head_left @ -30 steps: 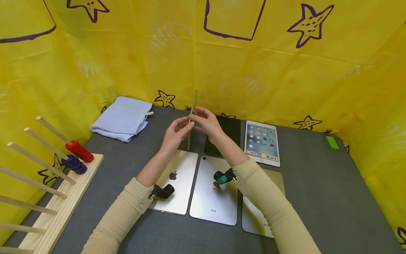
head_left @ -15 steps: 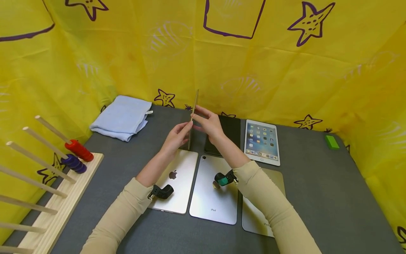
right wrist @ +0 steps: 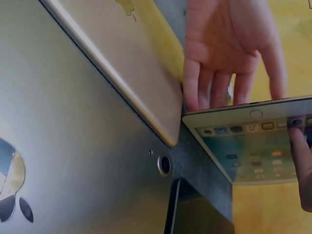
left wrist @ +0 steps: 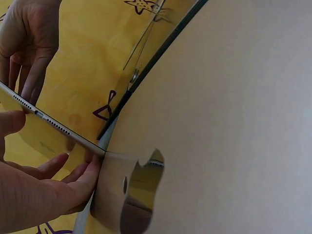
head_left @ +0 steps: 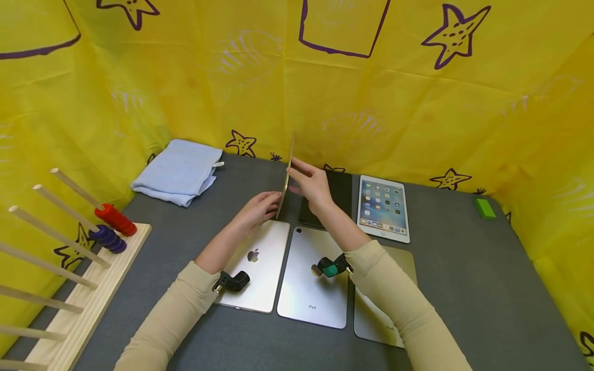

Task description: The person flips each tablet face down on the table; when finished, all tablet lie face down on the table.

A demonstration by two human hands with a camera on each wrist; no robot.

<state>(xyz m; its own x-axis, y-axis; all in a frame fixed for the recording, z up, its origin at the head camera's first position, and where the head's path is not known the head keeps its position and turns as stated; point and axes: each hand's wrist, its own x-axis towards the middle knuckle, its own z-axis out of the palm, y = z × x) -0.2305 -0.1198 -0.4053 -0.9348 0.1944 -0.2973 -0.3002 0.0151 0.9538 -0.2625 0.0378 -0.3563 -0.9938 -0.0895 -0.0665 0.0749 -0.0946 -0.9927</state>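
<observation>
A thin tablet (head_left: 286,180) stands on edge above the back of the table, edge-on to the head view and leaning slightly right. Its lit screen (right wrist: 258,151), with rows of icons, faces right. My right hand (head_left: 315,188) pinches it partway up, one finger on the screen in the right wrist view. Near the lower corner, the fingertips of my left hand (head_left: 256,210) touch its back with fingers extended. The left wrist view shows the edge with speaker holes and a charging port (left wrist: 39,113). Just below lies a gold tablet (head_left: 260,263), back up.
A silver tablet (head_left: 313,293) and a grey one (head_left: 376,319) lie right of the gold tablet. Behind them are a dark tablet (head_left: 341,190) and a lit white tablet (head_left: 382,208). A blue cloth (head_left: 176,172), a wooden peg rack (head_left: 111,273) and a green block (head_left: 485,208) stand farther out.
My left hand has slid down along the tablet's back to its lower corner. The tablet's top has tipped slightly to the right, and my right hand has shifted right with it.
</observation>
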